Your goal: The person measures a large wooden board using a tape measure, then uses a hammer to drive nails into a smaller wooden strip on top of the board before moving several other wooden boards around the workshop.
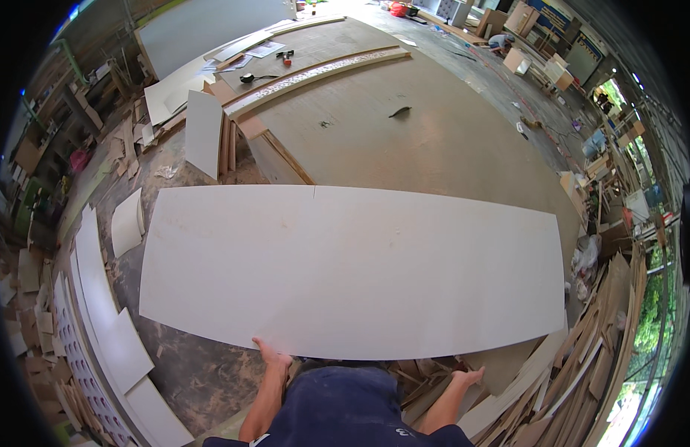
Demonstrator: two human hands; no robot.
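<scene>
A large, long rectangular white board [352, 268], thin and flat with a smooth matte face and a faint notch on its far edge, is stretching across almost the whole width of the view. It is lying level in front of the person, above the dusty floor [196, 365], with its far edge reaching the near side of the wide brown work surface [404, 141].

Both hands are taking the board at its near long edge. The left hand [274, 354] is gripping that edge a little left of the middle, fingers curled up over the rim, so this grip is clamped on the board. The right hand [468, 376] is sitting at the same edge further right; it appears to be closing on the underside, though the board's rim is hiding the fingers, so I cannot tell how firmly. Nearly all of the board is lying far of the two grips, extending well out to the left and right of them.

Piled brown wood offcuts [583, 372] are lying at the near right, and white panel strips [106, 328] along the near left floor.
</scene>
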